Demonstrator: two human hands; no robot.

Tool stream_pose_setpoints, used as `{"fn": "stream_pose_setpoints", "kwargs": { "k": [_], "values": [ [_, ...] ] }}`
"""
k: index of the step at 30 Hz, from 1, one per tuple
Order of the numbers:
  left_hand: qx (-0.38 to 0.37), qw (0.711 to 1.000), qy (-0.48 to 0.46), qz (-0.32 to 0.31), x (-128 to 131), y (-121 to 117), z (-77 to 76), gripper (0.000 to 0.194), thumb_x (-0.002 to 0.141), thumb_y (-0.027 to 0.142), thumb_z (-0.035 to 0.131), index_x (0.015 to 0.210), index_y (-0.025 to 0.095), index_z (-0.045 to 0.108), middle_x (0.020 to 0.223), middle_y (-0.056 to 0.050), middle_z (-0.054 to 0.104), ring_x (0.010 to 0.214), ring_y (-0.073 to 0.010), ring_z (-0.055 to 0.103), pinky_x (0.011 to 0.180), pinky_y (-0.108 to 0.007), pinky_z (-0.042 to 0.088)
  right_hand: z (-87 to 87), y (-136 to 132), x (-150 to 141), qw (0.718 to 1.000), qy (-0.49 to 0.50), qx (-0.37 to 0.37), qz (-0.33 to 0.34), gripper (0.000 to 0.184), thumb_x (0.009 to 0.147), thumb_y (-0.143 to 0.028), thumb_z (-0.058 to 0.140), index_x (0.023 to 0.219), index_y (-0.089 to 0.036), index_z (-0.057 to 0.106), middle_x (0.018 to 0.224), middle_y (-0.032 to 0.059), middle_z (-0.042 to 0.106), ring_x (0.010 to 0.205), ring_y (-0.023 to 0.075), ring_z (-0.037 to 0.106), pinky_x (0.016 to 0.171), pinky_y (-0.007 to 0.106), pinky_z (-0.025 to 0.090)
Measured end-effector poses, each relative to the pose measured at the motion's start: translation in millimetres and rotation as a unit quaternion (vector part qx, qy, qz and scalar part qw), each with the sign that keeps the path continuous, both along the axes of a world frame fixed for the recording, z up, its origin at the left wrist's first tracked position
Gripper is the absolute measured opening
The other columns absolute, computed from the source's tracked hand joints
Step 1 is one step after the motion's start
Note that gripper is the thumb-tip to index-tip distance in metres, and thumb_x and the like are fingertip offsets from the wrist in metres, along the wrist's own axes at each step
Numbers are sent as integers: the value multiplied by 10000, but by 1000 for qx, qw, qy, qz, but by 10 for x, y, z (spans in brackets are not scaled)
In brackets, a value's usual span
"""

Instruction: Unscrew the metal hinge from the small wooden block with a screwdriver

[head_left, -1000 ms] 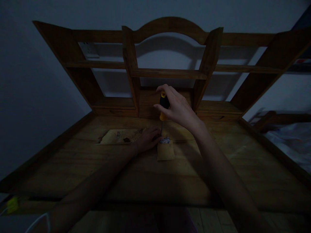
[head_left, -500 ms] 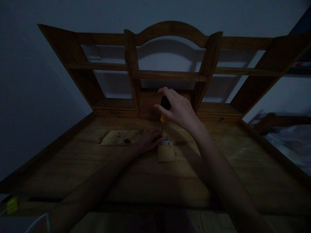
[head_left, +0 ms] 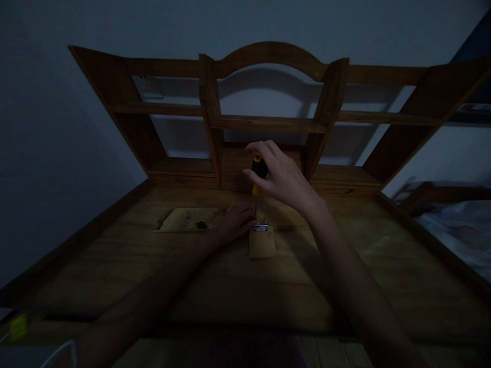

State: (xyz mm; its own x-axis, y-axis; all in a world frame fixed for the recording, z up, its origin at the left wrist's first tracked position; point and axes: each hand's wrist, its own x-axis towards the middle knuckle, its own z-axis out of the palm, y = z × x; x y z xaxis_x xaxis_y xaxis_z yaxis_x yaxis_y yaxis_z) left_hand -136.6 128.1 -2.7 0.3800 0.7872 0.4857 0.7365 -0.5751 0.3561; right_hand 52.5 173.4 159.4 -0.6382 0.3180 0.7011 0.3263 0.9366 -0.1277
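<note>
My right hand (head_left: pixel 286 176) is closed around the black and yellow handle of a screwdriver (head_left: pixel 259 167), which stands almost upright. Its thin shaft points down at the left end of a small silver metal hinge (head_left: pixel 261 226). The hinge lies at the far edge of a small square wood piece (head_left: pixel 262 245). My left hand (head_left: pixel 235 224) rests low on the wood, thumb and fingers closed in at the hinge's left end beside the screwdriver tip. The exact tip contact and any screw there are too dark to make out.
Beneath is a wide wooden desk top (head_left: pixel 215 286). A pale board strip (head_left: pixel 187 219) with a rough left end and a dark spot lies left of my hand. A wooden shelf unit (head_left: pixel 268 122) rises behind. Something yellow (head_left: pixel 18 326) is at lower left.
The screwdriver handle has turned in my right hand, showing more yellow at its top. My left hand, the hinge and the wood piece keep their places; the view has shifted slightly.
</note>
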Motion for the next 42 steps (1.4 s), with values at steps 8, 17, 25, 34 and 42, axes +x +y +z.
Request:
{"fn": "stream_pose_setpoints", "kwargs": {
  "k": [8, 17, 25, 34, 42],
  "values": [
    [-4, 1000, -12, -2, -28, 34, -39, 229, 1000, 365, 543, 958, 162, 642, 1062, -70, 617, 1015, -191, 582, 914, -332, 477, -7, 22, -23, 1000, 9, 10, 2, 417, 938, -238, 493, 1352, -188, 489, 1345, 113, 485, 1041, 221, 580, 921, 366, 497],
    [-29, 998, -45, -14, -63, 12, 2, 181, 971, 330, 598, 921, 171, 668, 1029, -52, 619, 958, -168, 587, 863, -299, 478, -8, 17, 3, 1000, 5, -18, 20, 437, 934, -230, 471, 1370, -202, 464, 1364, 116, 487, 1135, 251, 558, 974, 404, 472],
    [-15, 999, -39, -25, -85, 52, -68, 236, 991, 375, 563, 952, 168, 667, 1052, -57, 616, 972, -162, 589, 873, -298, 481, -19, 33, -9, 999, -8, 10, -30, 376, 959, -285, 503, 1318, -174, 495, 1335, 112, 518, 1054, 250, 582, 912, 394, 480],
    [-10, 1000, -24, -7, -85, 44, -58, 232, 989, 382, 569, 958, 178, 675, 1047, -49, 625, 972, -167, 590, 872, -302, 475, -25, 31, -7, 999, -12, 7, -34, 391, 952, -314, 519, 1330, -214, 501, 1299, 88, 546, 1014, 245, 597, 850, 380, 474],
    [-7, 999, -34, -2, -78, 41, -63, 242, 983, 388, 579, 938, 178, 689, 1035, -47, 630, 944, -158, 601, 849, -285, 478, -26, 20, -18, 1000, -7, -10, -20, 447, 905, -228, 513, 1351, -211, 493, 1354, 100, 507, 1003, 235, 588, 907, 388, 478]
  ]
}}
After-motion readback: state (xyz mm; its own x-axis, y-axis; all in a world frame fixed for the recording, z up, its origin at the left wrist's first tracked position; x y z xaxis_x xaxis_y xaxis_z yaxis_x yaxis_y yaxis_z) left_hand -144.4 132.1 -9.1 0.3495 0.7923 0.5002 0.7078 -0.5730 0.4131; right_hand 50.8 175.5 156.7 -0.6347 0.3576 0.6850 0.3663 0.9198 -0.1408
